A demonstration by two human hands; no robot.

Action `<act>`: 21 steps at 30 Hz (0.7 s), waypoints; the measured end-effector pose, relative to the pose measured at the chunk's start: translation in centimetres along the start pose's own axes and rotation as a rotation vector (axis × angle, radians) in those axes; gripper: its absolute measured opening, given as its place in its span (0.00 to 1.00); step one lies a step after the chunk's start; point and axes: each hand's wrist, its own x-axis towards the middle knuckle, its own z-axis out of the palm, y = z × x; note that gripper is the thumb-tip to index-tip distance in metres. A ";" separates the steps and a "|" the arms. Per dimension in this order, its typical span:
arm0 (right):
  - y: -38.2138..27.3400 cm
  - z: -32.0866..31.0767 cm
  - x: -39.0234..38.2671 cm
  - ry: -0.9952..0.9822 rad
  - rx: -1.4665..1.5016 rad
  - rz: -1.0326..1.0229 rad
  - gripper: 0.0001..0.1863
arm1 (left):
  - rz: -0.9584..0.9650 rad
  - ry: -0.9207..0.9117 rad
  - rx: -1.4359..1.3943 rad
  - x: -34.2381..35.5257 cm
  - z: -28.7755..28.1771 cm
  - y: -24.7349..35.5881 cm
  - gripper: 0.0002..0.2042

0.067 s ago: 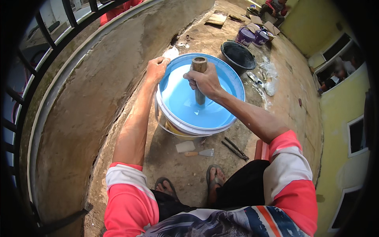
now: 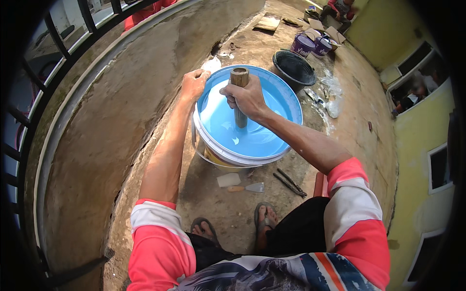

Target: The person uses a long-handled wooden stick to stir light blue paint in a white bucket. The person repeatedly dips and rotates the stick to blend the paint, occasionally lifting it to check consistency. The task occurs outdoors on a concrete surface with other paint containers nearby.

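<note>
wooden stick (image 2: 241, 117) in right hand (image 2: 248, 99) has shifted left through blue liquid (image 2: 264, 140).

We find lettering toward the upper right of the frame, on two purple buckets standing side by side. The left purple bucket (image 2: 303, 44) carries a line of large pale letters across its side. On the right purple bucket (image 2: 322, 47) we see similar pale lettering, smaller and less sharp to us. Near the centre, under the rim of the large white bucket (image 2: 257, 160), we notice a yellow label (image 2: 214, 157), too foreshortened for us to read.
</note>
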 end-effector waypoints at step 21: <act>2.4 -8.9 6.6 0.412 -0.136 -0.243 0.09 | -0.068 0.006 -0.027 0.6 -0.1 0.2 0.14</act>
